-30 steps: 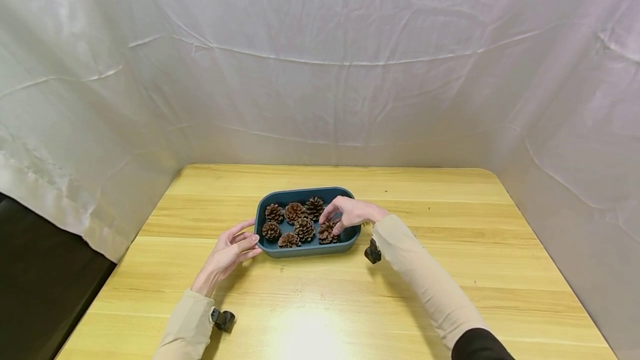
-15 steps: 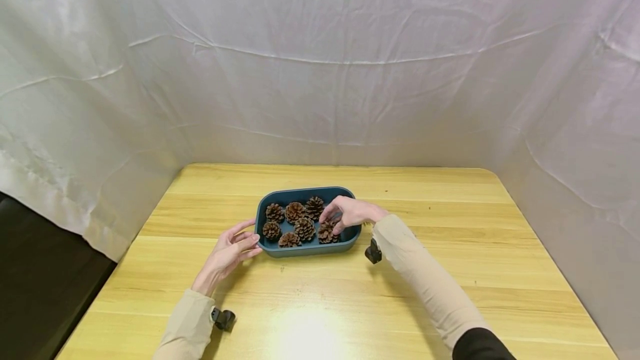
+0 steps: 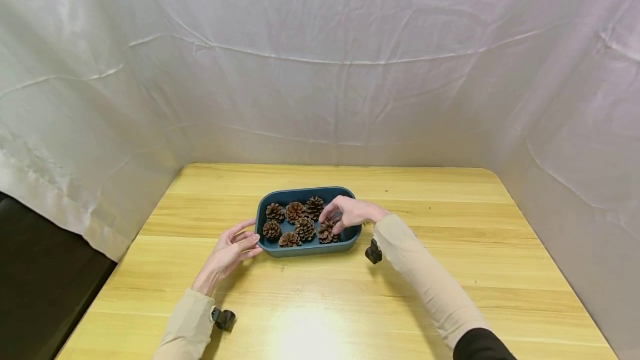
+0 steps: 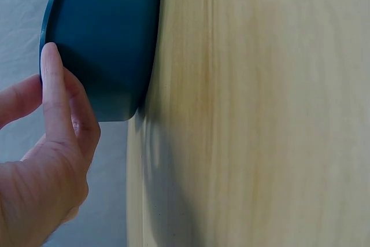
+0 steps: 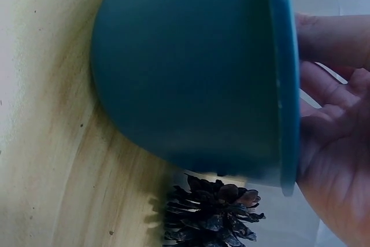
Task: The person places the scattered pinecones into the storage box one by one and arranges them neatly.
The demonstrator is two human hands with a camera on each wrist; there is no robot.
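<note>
A dark blue-green oblong tub (image 3: 307, 250) with rounded ends sits on the wooden table, holding several brown pine cones (image 3: 304, 229). At the tub's left end my left hand (image 3: 227, 251) holds the rim, thumb on the edge and other fingers against the outer wall, as the left wrist view shows up close. My right hand (image 3: 351, 213) reaches over the right end and pinches a pine cone (image 3: 327, 233) between thumb and fingers. In the right wrist view the tub's wall (image 5: 191, 73) hides those fingertips and that cone; only the palm and finger bases show.
Another pine cone (image 5: 211, 215) lies outside the tub, by its right end, mostly hidden beneath the right wrist in the head view. Pale cloth (image 3: 320, 99) hangs around the table (image 3: 450, 249). Each wrist carries a small black camera (image 3: 373, 251).
</note>
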